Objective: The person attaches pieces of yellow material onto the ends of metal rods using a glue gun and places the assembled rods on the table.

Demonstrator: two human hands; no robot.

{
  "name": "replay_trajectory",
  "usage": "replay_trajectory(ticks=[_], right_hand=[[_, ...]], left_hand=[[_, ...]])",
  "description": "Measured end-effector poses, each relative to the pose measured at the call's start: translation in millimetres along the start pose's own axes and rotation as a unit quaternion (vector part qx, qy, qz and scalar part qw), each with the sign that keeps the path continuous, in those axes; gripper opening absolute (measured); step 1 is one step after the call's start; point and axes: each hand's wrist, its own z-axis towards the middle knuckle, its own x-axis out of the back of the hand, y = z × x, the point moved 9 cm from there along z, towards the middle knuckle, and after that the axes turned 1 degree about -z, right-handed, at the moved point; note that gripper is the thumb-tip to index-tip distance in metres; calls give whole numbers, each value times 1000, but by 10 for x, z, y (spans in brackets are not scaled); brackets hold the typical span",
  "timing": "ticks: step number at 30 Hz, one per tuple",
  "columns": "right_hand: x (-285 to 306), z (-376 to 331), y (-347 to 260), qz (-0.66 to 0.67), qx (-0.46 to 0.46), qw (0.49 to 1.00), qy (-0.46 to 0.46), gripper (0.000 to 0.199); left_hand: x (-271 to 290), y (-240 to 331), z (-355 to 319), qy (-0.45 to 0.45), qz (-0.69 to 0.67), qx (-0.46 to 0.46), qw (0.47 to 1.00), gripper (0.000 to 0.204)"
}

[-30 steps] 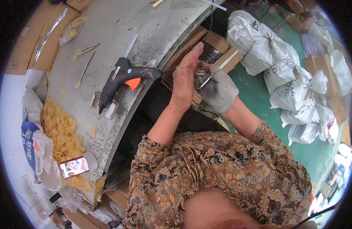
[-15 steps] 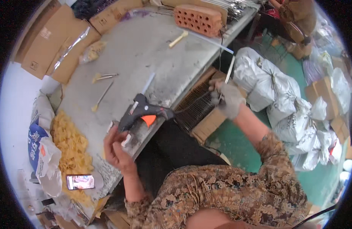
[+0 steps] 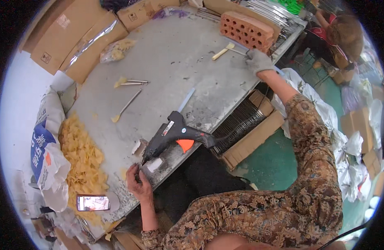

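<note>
A black glue gun (image 3: 160, 139) with an orange trigger (image 3: 185, 146) lies at the table's near edge, a pale glue stick (image 3: 186, 100) projecting from its back. By its nozzle is my bare left hand (image 3: 139, 184), fingers loosely curled and apart, with nothing visible between them. On the table's far right, my gloved right hand (image 3: 259, 63) is closed on the end of a thin metal rod (image 3: 239, 51). The rod's other end meets cream-coloured pieces (image 3: 221, 52) in front of a perforated red brick (image 3: 246, 31).
Yellowish petal-like pieces (image 3: 83, 158) are heaped at the left, near a lit phone (image 3: 93, 203). Several metal rods with yellowish tips (image 3: 127, 105) lie mid-table. Under the edge stands a cardboard box (image 3: 252, 143) of dark rods. White sacks (image 3: 342, 146) and another person (image 3: 344, 39) are at the right.
My right hand has moved from beyond the table's edge to beside the brick, lowering the rod to the table. My left hand has dropped slightly below the nozzle. The view has shifted left.
</note>
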Motion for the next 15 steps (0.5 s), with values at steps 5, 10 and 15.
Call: replay_trajectory(ticks=[5,10,15], right_hand=[[389,-80,-468,-4,136,976,172,21],[-64,191,-1066,44,126,991,-12,22],[-453,867,-761,91,70,992,49,20]], left_hand=[[-7,-25,-2,2,11,20,1000,18],[-38,-30,9,-21,26,13,999,18],[-75,-22,33,-21,12,22,999,18]])
